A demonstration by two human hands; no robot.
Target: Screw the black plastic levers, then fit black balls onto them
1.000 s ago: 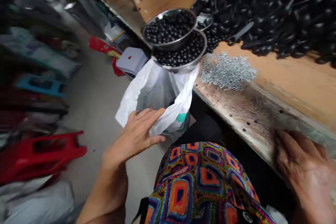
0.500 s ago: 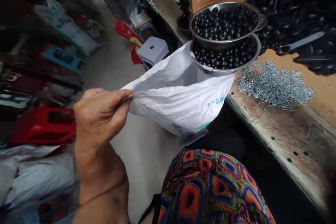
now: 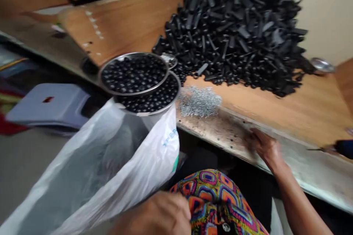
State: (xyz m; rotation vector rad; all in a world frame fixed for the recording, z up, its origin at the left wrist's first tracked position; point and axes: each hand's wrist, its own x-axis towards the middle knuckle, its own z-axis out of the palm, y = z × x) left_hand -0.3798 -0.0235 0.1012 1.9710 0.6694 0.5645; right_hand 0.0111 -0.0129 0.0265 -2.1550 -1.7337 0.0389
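Note:
My left hand (image 3: pixel 154 214) is blurred at the bottom of the view, at the lower edge of a white woven sack (image 3: pixel 110 161), and seems to grip it. The sack's mouth gapes open against the bench edge. Just above it, a steel bowl of black beads (image 3: pixel 134 73) rests tilted on a second bead-filled steel bowl (image 3: pixel 149 101). My right hand (image 3: pixel 266 150) lies on the worn bench edge (image 3: pixel 226 134), fingers apart and holding nothing, close to a heap of silvery pins (image 3: pixel 199 101). Behind the bowls rises a large pile of black plastic parts (image 3: pixel 231 33).
A wooden bench top (image 3: pixel 275 99) runs across the view, backed by a plywood board (image 3: pixel 124 25) and a cream wall (image 3: pixel 325 14). A grey plastic stool (image 3: pixel 46 104) stands on the floor at left. My patterned lap (image 3: pixel 215 198) lies below the bench.
The view has swung up and right, showing the whole black pile. My left hand has dropped low with the sack, and my right hand now rests further onto the bench edge.

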